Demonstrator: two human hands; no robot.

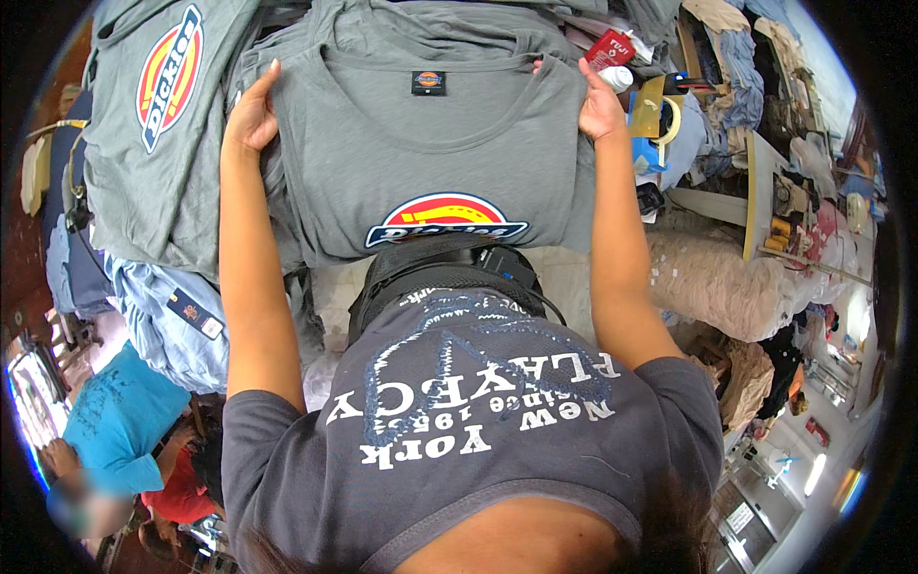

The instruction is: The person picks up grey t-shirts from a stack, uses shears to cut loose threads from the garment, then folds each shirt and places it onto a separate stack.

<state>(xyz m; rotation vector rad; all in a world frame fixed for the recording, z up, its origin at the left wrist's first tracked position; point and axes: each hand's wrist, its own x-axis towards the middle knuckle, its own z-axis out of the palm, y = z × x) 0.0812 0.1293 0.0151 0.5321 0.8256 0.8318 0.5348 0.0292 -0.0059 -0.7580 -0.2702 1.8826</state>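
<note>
Head view, looking down. Grey T-shirt point(430, 163) lies flat, front up, on a heap of like garments; fabric is a soft heathered knit with faint slub streaks, ribbed round neckline, small dark woven label inside the collar, and a horseshoe-shaped printed emblem in red, yellow and dark blue low on the chest. Left hand point(251, 115) rests at the shirt's left shoulder, fingers extended and close together, thumb tucked under the fabric edge: a light pinch, hand mostly flat. Right hand point(601, 103) sits at the right shoulder, fingers curled over the seam, gripping the cloth. Both forearms are stretched forward, well apart, shirt spanning between them. Second grey shirt point(143, 134) of the same knit and emblem lies to the left, slightly rumpled, overlapping pale blue denim-like cloth point(167, 316) with a hang tag. Red-and-white small package point(610, 48) just beyond the right hand. Tan paper-wrapped bundle point(717, 287) at right, surface crinkled
</note>
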